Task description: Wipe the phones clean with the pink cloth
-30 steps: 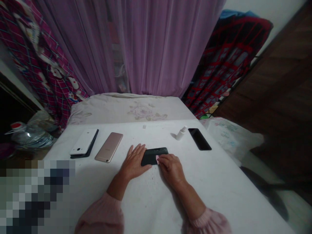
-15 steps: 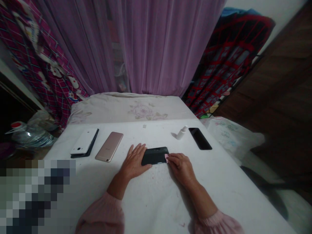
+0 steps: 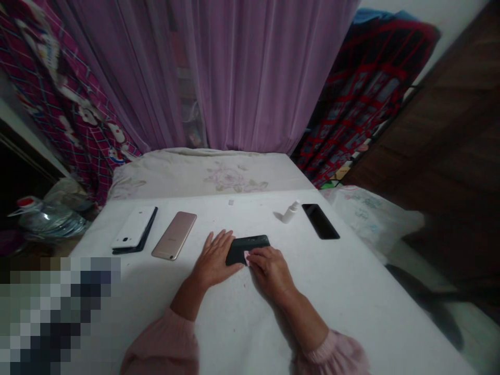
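Note:
A dark smartphone (image 3: 238, 250) lies flat on the white-covered table in front of me. My left hand (image 3: 214, 258) rests at its left end, fingers stretched out and thumb along the near edge. In my right hand (image 3: 270, 271) a small pink cloth (image 3: 247, 257) is pinched between the fingers and pressed on the phone near its lower edge. That hand covers the phone's right part. Behind and to the right stands a small white spray bottle (image 3: 291, 212), beside another black phone (image 3: 321, 221).
To the left lie a rose-gold phone (image 3: 175, 235) and a white phone (image 3: 135, 226) stacked on a dark one. A tiny pale square (image 3: 230, 202) sits further back. A large water bottle (image 3: 50, 219) stands left of the table, a plastic bag (image 3: 367, 213) to its right.
My right hand has slid left across the phone with the pink cloth, from its right end toward the middle. My left hand has stayed in place.

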`<state>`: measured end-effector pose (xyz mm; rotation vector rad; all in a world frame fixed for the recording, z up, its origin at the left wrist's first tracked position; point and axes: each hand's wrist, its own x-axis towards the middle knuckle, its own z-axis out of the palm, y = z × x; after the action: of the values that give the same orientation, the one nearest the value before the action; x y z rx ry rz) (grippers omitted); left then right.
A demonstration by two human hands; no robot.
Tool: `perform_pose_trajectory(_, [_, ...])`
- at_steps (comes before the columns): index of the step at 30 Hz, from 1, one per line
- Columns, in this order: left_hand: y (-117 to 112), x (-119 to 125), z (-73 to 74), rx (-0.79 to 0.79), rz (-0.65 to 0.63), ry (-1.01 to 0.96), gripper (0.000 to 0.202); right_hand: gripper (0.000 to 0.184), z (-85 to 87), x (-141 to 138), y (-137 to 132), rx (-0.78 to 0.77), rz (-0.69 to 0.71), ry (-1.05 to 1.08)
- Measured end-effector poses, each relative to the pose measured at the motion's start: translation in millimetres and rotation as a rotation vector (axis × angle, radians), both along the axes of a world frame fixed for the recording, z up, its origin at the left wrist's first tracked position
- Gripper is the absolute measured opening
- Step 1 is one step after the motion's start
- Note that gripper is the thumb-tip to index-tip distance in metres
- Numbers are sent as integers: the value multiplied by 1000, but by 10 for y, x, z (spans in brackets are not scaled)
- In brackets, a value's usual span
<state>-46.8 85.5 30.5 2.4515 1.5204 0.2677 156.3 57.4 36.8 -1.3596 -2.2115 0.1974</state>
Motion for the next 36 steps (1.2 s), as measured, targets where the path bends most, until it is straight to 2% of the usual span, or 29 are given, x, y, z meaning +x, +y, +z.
perform_pose_trajectory(6, [9,-16,-33,4,-1,-11,70,22,-21,377,-1,13,-151,-2])
perform_pose_trajectory(9, [17,-28,-77,28,-8,-26,71,23,-16,446,50,-1,-184,-10])
perform_pose_trajectory(13, [19,-35,-105,40,-14,-39,72,23,8,383,219,-37,-224,-44])
perform_pose_trajectory(20, [11,-21,-33,0,-6,-16,71,20,27,274,512,-55,-261,-33])
perform_pose_trajectory(23, [9,-15,-34,14,2,-25,71,20,18,281,456,-35,-252,-30])
perform_pose_trajectory(30, [14,-21,-62,20,-6,-44,71,25,-42,352,119,-5,-261,-5])
perform_pose_trajectory(36, [9,-14,2,-22,-7,-28,71,23,-18,284,306,-20,-262,-23])
